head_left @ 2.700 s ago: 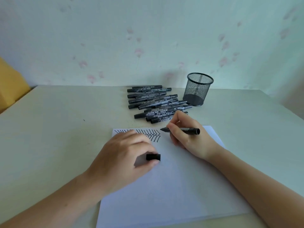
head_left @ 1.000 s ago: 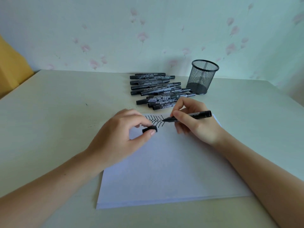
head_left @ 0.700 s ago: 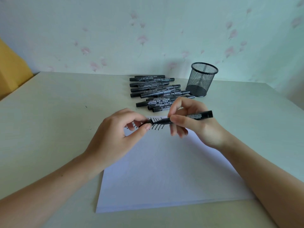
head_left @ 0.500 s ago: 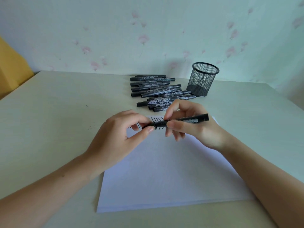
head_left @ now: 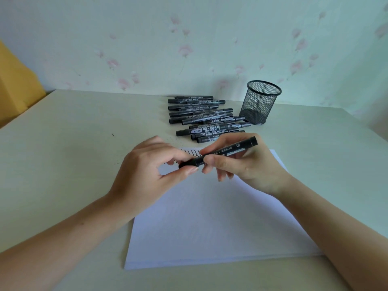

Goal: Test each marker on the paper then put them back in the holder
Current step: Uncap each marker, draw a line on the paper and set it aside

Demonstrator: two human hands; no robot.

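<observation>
A black marker (head_left: 228,150) is held above the white paper (head_left: 210,223), tilted with its rear end up to the right. My right hand (head_left: 245,166) grips its barrel between thumb and fingers. My left hand (head_left: 147,175) pinches the black cap (head_left: 188,163), which sits on the marker's tip end. Short black test strokes (head_left: 192,152) show on the paper's far edge, partly hidden behind my hands. Several black markers (head_left: 204,117) lie in a pile on the table beyond the paper. The black mesh holder (head_left: 259,105) stands upright to the right of the pile.
The pale table (head_left: 63,164) meets a floral wallpapered wall at the back. A yellow object (head_left: 14,93) stands off the table's far left corner. The table's right edge runs diagonally near the holder.
The marker left the paper and rose. My left hand brought the cap to the tip, and the cap now sits on the marker's end.
</observation>
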